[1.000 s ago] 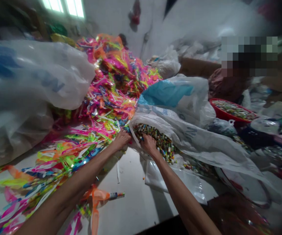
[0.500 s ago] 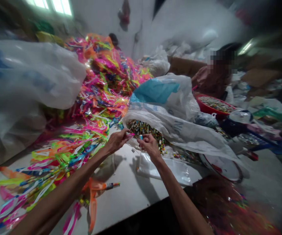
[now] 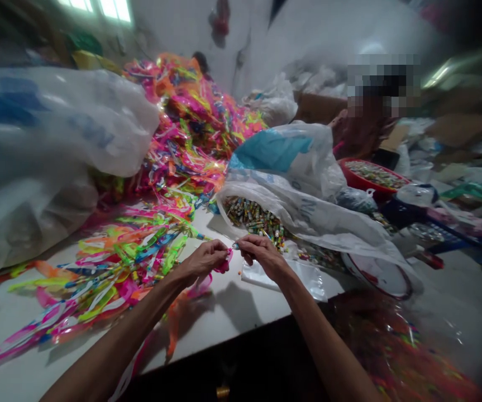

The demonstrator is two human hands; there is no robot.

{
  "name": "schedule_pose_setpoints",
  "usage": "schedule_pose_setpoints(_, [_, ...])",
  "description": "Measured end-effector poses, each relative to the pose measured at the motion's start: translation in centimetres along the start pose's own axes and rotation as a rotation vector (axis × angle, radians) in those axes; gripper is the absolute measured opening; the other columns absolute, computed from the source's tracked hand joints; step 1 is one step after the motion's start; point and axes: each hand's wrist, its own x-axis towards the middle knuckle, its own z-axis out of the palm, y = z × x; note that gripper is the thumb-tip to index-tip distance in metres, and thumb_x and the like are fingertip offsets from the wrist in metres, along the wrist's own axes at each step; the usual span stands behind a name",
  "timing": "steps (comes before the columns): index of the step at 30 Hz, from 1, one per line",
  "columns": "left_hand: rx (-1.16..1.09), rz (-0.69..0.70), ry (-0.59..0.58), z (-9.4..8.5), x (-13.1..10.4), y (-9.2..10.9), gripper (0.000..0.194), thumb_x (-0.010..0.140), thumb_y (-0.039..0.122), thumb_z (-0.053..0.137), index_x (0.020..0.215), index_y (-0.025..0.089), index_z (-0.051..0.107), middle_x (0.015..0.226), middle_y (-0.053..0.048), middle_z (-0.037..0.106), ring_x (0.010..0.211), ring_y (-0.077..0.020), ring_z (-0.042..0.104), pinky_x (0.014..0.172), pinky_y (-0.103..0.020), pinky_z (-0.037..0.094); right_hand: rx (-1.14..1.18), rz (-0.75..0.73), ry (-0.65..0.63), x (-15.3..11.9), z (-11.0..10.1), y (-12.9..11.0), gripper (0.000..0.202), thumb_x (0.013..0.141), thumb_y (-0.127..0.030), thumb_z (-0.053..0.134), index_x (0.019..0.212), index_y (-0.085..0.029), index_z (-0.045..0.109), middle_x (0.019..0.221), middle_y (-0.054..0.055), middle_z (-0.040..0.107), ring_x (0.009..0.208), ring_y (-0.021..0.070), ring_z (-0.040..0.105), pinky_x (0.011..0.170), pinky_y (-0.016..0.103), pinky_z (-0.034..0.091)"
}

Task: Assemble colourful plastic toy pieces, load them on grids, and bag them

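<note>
My left hand (image 3: 208, 260) is closed on a pink plastic ribbon (image 3: 201, 286), which trails below its fingers. A pinch of my right hand (image 3: 262, 254) holds a small whitish-blue cylindrical piece (image 3: 235, 245), close beside the pink at my left fingertips. I cannot tell whether the two touch. Just beyond my hands, many small patterned cylinders (image 3: 257, 216) fill the mouth of a white plastic sack (image 3: 308, 204) lying on its side. Clear plastic bags (image 3: 308, 280) lie on the white table (image 3: 236, 318) under my right forearm.
Bright ribbons (image 3: 127, 251) spread over the table's left side, rising to a tall heap (image 3: 199, 123) behind. A large translucent sack (image 3: 110, 128) bulges at left. Another person (image 3: 362, 134) is at the back right, near a red basin (image 3: 375, 174) of small pieces.
Both hands have come nearer to me and closer together, the left holding the pink ribbon and the right the small cylindrical piece. The view has shifted slightly.
</note>
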Motion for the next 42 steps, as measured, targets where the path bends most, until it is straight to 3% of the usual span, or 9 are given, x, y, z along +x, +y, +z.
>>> schedule_pose_setpoints(5, [-0.013,-0.014,-0.051,-0.3,-0.6,-0.2,0.029,0.079,0.04,0.057,0.089,0.013,0.053,0.062,0.003,0.055,0.051,-0.0084,0.051,0.053,-0.024,0.043,-0.038,0.022,-0.073,0.0,0.0,-0.4,0.024,0.077,-0.036,0.061,0.067,-0.014,0.06,0.053,-0.004,0.048,0.045,0.0058,0.038,0.046,0.021,0.027])
schedule_pose_setpoints(12, [0.01,-0.018,-0.083,-0.6,-1.0,-0.2,0.021,0.082,0.034,0.053,0.084,0.014,0.055,0.059,0.003,0.054,0.044,-0.0063,0.048,0.044,-0.02,0.031,-0.013,0.035,-0.16,0.3,0.2,-0.7,0.021,0.075,-0.035,0.064,0.073,-0.014,0.064,0.057,-0.004,0.05,0.047,0.0059,0.04,0.047,0.021,0.029])
schedule_pose_setpoints(24, [0.131,-0.059,-0.045,-0.9,-0.4,-0.4,0.028,0.076,0.039,0.051,0.076,0.012,0.058,0.059,0.003,0.049,0.045,-0.0066,0.043,0.042,-0.021,0.034,-0.12,0.105,-0.165,0.4,0.6,-0.5,0.034,0.073,-0.044,0.063,0.056,-0.016,0.055,0.048,-0.004,0.045,0.045,0.0073,0.037,0.045,0.022,0.027])
schedule_pose_setpoints(32, [0.099,-0.072,-0.085,-1.5,-0.7,-0.1,0.025,0.076,0.037,0.05,0.075,0.013,0.058,0.059,0.002,0.05,0.045,-0.0063,0.045,0.043,-0.02,0.035,-0.128,0.099,-0.106,0.3,1.1,0.7,0.033,0.075,-0.048,0.063,0.066,-0.016,0.062,0.053,-0.001,0.049,0.046,0.0096,0.041,0.047,0.024,0.031])
schedule_pose_setpoints(38, [0.12,-0.127,-0.07,-1.5,-0.8,-0.3,0.026,0.078,0.038,0.048,0.076,0.014,0.057,0.059,0.002,0.053,0.044,-0.0065,0.044,0.044,-0.021,0.033,-0.111,0.118,-0.106,0.5,1.5,1.0,0.035,0.074,-0.049,0.064,0.063,-0.016,0.061,0.053,-0.001,0.05,0.046,0.0094,0.04,0.048,0.024,0.03])
schedule_pose_setpoints(42, [0.133,-0.087,-0.131,-2.1,-0.7,-1.0,0.029,0.08,0.042,0.048,0.078,0.014,0.057,0.059,0.002,0.053,0.046,-0.0068,0.044,0.044,-0.02,0.034,-0.098,0.126,-0.102,0.4,1.8,1.2,0.037,0.074,-0.05,0.063,0.061,-0.016,0.059,0.052,-0.001,0.049,0.046,0.0093,0.04,0.047,0.024,0.03])
